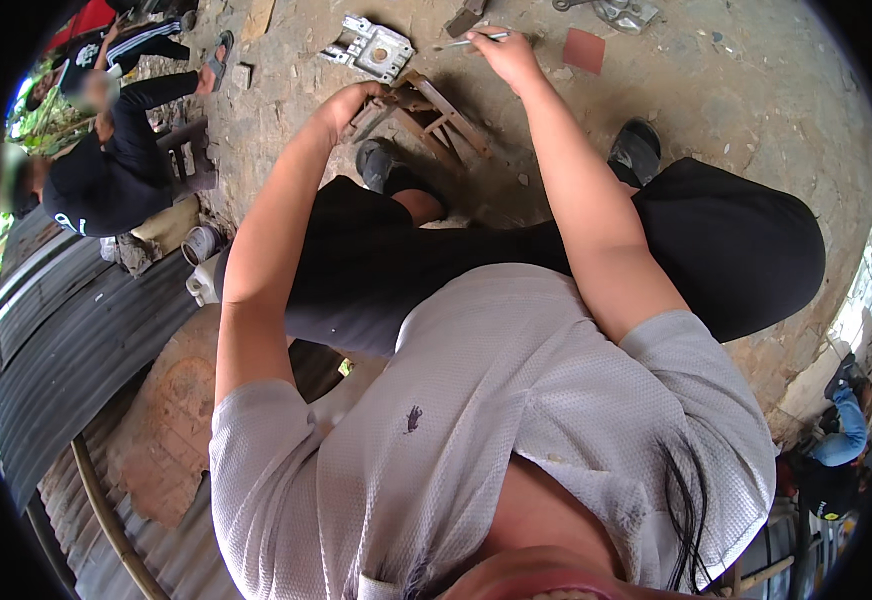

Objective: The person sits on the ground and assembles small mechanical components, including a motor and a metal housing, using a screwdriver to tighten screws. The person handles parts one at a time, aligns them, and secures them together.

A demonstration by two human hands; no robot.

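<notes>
Grey textured shirt (496,400), black trousers (716,240), rust-brown frame (436,120), a dull-red square (584,50) far right, grey ribbed sheeting (76,330) left.

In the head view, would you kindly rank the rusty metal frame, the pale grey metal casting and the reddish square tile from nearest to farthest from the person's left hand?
1. Rusty metal frame: gripped by the left hand, just in front of the foot.
2. Pale grey metal casting: on the ground just beyond the hand.
3. Reddish square tile: far over, past the right hand, which holds a thin tool.

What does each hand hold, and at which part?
The left hand grips the rusty metal frame at its upper end. The right hand holds a thin metal rod by one end.
</notes>
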